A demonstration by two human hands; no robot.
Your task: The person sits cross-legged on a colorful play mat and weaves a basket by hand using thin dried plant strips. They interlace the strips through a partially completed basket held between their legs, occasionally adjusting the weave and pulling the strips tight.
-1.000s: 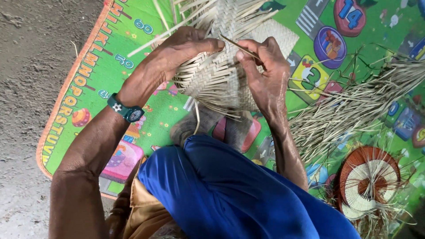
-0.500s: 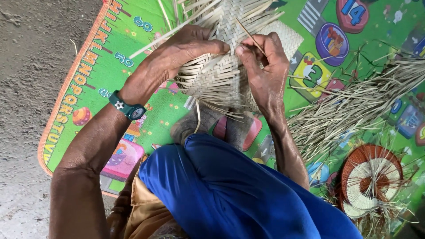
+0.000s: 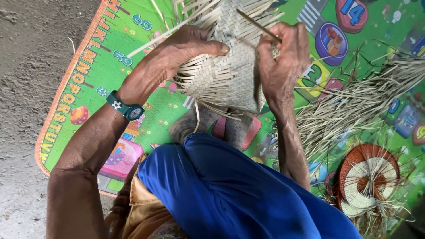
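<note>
A half-woven basket point(image 3: 230, 66) of pale flat strips is held up in front of me, loose strip ends sticking out at the top and bottom. My left hand point(image 3: 177, 55) lies over its left side, fingers pressed across the weave, a green wristwatch point(image 3: 126, 106) on that wrist. My right hand point(image 3: 283, 57) grips the basket's right edge and pinches one thin strip point(image 3: 256, 25) that slants up to the left.
I sit on a green printed play mat point(image 3: 93, 71) with an orange border, on a grey dirt floor point(image 3: 31, 53). A heap of loose dry strips point(image 3: 354, 106) lies at the right. A round red-and-white woven piece point(image 3: 367, 181) lies at lower right. Blue cloth point(image 3: 230, 190) covers my lap.
My right hand has drawn the thin strip further up and to the left across the weave. My left hand keeps pressing on the basket.
</note>
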